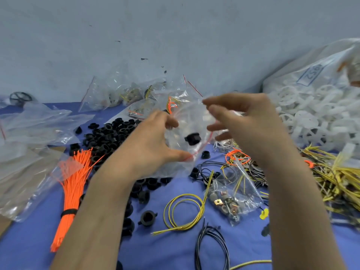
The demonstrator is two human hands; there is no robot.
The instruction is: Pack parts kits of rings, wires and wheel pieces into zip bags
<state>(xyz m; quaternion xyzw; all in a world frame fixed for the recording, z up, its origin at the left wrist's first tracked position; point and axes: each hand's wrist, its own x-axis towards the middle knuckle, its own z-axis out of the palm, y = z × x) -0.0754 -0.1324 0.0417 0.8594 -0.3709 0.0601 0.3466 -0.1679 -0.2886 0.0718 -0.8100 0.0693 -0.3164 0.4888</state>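
I hold a clear zip bag (187, 121) with a red seal line above the blue table. My left hand (153, 141) grips its lower left edge, the thumb on the red line. My right hand (241, 121) pinches the bag's upper right edge. Inside the bag I see a black ring (191, 138) and something white. A heap of black rings (109, 133) lies behind my left wrist. A coiled yellow wire (185, 211) and black wires (212, 244) lie near the front. White wheel pieces (315, 117) fill a big bag at the right.
A tied bundle of orange wires (72, 190) lies at the left beside empty clear bags (29, 133). Packed zip bags (124, 94) lean against the wall. A small bag of metal parts (231, 199) and a tangle of yellow wires (335, 178) lie at the right.
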